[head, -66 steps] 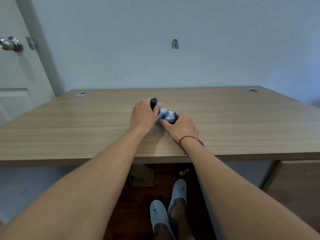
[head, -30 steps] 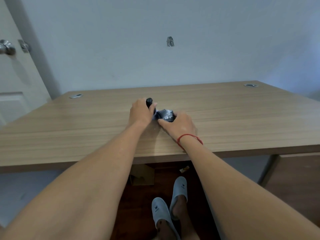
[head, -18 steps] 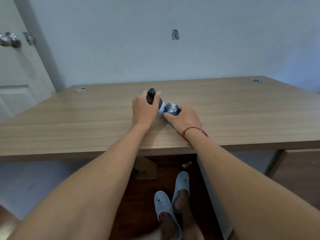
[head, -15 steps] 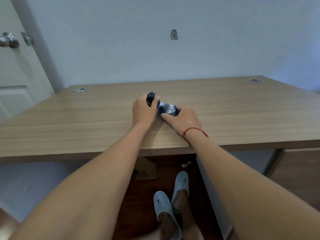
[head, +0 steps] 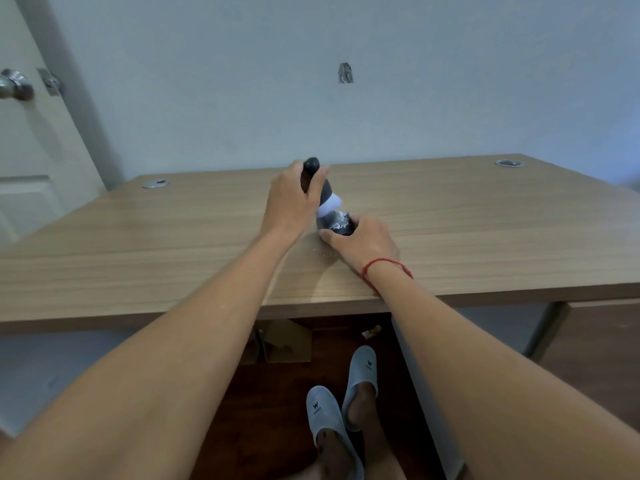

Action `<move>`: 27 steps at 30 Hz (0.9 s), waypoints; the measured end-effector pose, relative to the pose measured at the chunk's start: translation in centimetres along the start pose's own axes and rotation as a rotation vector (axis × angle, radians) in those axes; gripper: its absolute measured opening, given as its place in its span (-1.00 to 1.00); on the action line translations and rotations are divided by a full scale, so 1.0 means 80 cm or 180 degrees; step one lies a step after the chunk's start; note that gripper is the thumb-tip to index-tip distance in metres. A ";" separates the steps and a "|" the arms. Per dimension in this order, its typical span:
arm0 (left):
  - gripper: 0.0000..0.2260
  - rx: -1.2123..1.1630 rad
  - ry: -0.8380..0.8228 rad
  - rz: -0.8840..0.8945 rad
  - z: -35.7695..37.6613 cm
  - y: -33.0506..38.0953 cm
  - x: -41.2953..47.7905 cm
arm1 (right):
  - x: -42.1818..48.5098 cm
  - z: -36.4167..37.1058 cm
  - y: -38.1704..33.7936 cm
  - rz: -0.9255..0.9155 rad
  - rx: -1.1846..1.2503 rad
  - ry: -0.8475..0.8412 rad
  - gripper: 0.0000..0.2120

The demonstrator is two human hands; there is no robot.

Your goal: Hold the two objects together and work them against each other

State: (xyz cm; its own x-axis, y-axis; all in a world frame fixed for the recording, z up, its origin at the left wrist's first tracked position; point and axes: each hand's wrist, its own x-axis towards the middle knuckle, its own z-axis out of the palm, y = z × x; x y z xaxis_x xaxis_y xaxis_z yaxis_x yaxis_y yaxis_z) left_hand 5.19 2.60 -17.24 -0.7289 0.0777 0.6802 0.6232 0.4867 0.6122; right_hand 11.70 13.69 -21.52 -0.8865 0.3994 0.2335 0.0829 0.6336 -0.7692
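Door knob (head: pixel 15 85) cut by left edge

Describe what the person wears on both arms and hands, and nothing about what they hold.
Both forearms are bare, with no sleeves in view. The left hand has no glove, ring, watch or band that shows. The right hand is also ungloved; a thin red string bracelet loops round its wrist, a loose end trailing off it.

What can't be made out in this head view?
- Dark object: the right hand covers its near side; what the whitish residue on it is can't be told.
- Dark handled tool: the left hand wraps the handle; its white tip is blurred.
- Crumbs on the table: too small to identify.
- Door knob: cut by the left edge.
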 end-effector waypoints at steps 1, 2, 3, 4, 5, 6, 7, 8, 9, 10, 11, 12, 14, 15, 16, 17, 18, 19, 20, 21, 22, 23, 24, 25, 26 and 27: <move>-0.66 -0.0074 0.0019 0.0097 0.000 0.007 0.002 | 0.001 -0.001 0.000 -0.0002 -0.0003 -0.0001 -0.64; -0.65 -0.0064 -0.0065 0.0198 0.002 0.012 0.002 | 0.001 -0.001 0.000 -0.0008 0.0010 -0.0015 -0.64; -0.64 0.0053 -0.0214 0.0288 0.005 0.016 -0.001 | 0.000 -0.001 0.000 -0.0014 0.0046 -0.0039 -0.64; -0.64 0.0252 -0.0347 0.0320 0.008 0.016 -0.005 | -0.001 -0.001 0.000 -0.0021 0.0086 -0.0058 -0.65; -0.65 0.0471 -0.0385 0.0265 0.009 0.013 -0.009 | -0.002 -0.001 0.000 -0.0028 0.0099 -0.0067 -0.66; -0.67 0.0686 -0.0348 0.0150 0.008 0.009 -0.011 | -0.003 -0.001 -0.001 -0.0026 0.0082 -0.0064 -0.67; -0.70 0.0907 -0.0286 0.0042 0.006 0.004 -0.012 | -0.004 -0.002 -0.002 -0.0022 0.0056 -0.0050 -0.68; -0.71 0.1101 -0.0246 -0.0015 0.002 -0.001 -0.013 | -0.005 -0.002 -0.003 -0.0015 0.0042 -0.0025 -0.69; -0.71 0.1215 -0.0221 -0.0059 -0.002 -0.005 -0.014 | -0.005 -0.002 -0.004 -0.0004 0.0037 -0.0004 -0.69; -0.70 0.1216 -0.0182 -0.0113 -0.006 -0.007 -0.013 | -0.005 -0.002 -0.004 0.0010 0.0030 0.0009 -0.67; -0.70 0.1060 -0.0126 -0.0147 -0.010 -0.007 -0.012 | -0.005 -0.002 -0.004 0.0021 0.0025 0.0011 -0.66; -0.68 0.0785 -0.0055 -0.0141 -0.012 -0.005 -0.012 | -0.005 -0.002 -0.004 0.0026 0.0025 0.0000 -0.66; -0.63 0.0281 0.0019 -0.0028 -0.009 0.004 -0.015 | -0.006 -0.003 -0.004 0.0020 0.0043 -0.0027 -0.67; -0.62 0.0137 -0.0024 0.0027 -0.005 0.009 -0.018 | -0.006 -0.004 -0.004 0.0017 0.0055 -0.0037 -0.67; -0.62 0.0092 -0.0083 0.0044 0.000 0.011 -0.021 | -0.007 -0.004 -0.004 0.0017 0.0066 -0.0048 -0.67; -0.63 0.0132 -0.0113 0.0007 0.004 0.010 -0.025 | -0.008 -0.004 -0.004 0.0021 0.0062 -0.0059 -0.66; -0.65 0.0222 -0.0092 -0.0089 0.006 0.008 -0.028 | -0.008 -0.003 -0.005 0.0030 0.0043 -0.0063 -0.65; -0.67 0.0366 -0.0050 -0.0216 0.006 0.003 -0.029 | -0.009 -0.003 -0.005 0.0039 0.0025 -0.0057 -0.64; -0.69 0.0568 -0.0025 -0.0322 0.005 -0.001 -0.028 | -0.010 -0.003 -0.006 0.0047 0.0015 -0.0043 -0.64; -0.70 0.0733 -0.0013 -0.0362 0.003 -0.003 -0.025 | -0.010 -0.003 -0.006 0.0056 0.0015 -0.0024 -0.64; -0.69 0.0790 -0.0020 -0.0344 0.000 -0.002 -0.021 | -0.010 -0.003 -0.006 0.0063 0.0018 -0.0012 -0.65; -0.67 0.0693 -0.0039 -0.0268 -0.002 0.003 -0.017 | -0.010 -0.004 -0.006 0.0062 0.0024 -0.0012 -0.65; -0.64 0.0467 -0.0048 -0.0140 -0.002 0.008 -0.015 | -0.009 -0.005 -0.006 0.0049 0.0040 -0.0028 -0.67; -0.61 0.0235 -0.0082 -0.0024 -0.001 0.014 -0.015 | -0.009 -0.006 -0.005 0.0028 0.0081 -0.0052 -0.69; -0.59 0.0117 -0.0160 0.0060 0.000 0.019 -0.017 | -0.009 -0.006 -0.004 -0.0003 0.0151 -0.0068 -0.72; -0.58 0.0143 -0.0243 0.0103 0.003 0.021 -0.020 | -0.009 -0.007 -0.004 -0.0036 0.0213 -0.0080 -0.75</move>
State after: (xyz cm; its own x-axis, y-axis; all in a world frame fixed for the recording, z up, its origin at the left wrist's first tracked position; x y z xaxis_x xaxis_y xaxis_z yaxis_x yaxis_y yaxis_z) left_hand 7.33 3.51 -17.37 -0.7290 0.1594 0.6657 0.6348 0.5213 0.5703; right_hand 12.57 13.56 -21.14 -0.8984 0.3753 0.2279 0.0431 0.5919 -0.8049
